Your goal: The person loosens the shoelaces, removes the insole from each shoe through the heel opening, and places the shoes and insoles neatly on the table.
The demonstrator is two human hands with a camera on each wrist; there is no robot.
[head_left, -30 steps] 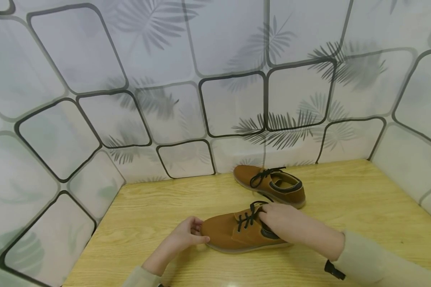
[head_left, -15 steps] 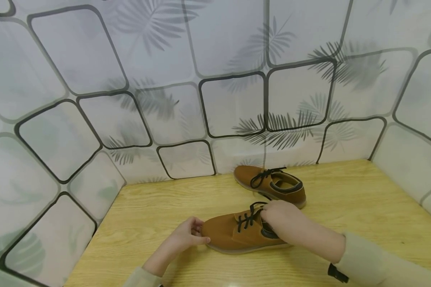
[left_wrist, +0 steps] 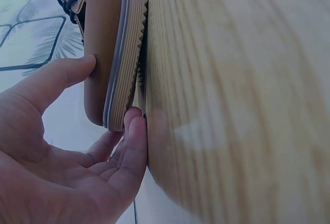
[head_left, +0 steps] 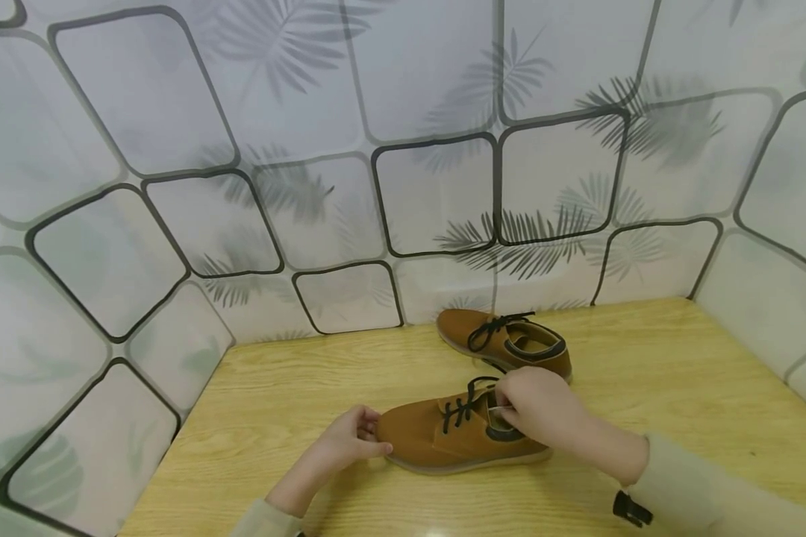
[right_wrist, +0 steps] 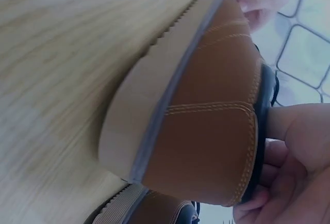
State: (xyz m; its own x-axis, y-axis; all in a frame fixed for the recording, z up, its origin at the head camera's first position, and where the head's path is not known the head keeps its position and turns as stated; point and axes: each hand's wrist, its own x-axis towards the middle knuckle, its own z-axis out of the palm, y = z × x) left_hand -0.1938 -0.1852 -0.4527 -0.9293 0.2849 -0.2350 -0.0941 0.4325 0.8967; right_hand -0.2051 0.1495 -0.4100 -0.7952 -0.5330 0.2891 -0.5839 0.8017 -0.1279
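A brown leather lace-up shoe (head_left: 413,432) with black laces lies on the wooden table, toe to the left. My left hand (head_left: 349,440) grips its toe: in the left wrist view the thumb (left_wrist: 77,72) presses the upper while the fingers curl beneath the sole's front edge. At the other end, my right hand (head_left: 544,406) reaches over the dark padded collar (head_left: 504,433), fingertips inside the opening. A thin pale sliver shows beside those fingertips; I cannot tell whether they hold it. In the right wrist view my right hand (right_wrist: 299,167) sits at the collar behind the shoe's heel (right_wrist: 201,146).
A matching brown shoe (head_left: 466,328) stands just behind, near the back edge of the table (head_left: 295,373), its toe also to the left. Patterned white sheeting (head_left: 443,201) rises behind the table and along its sides.
My right hand has drawn back slightly to the right, uncovering more of the shoe's opening and the pale sliver. My left hand stays on the toe, and both shoes keep their places.
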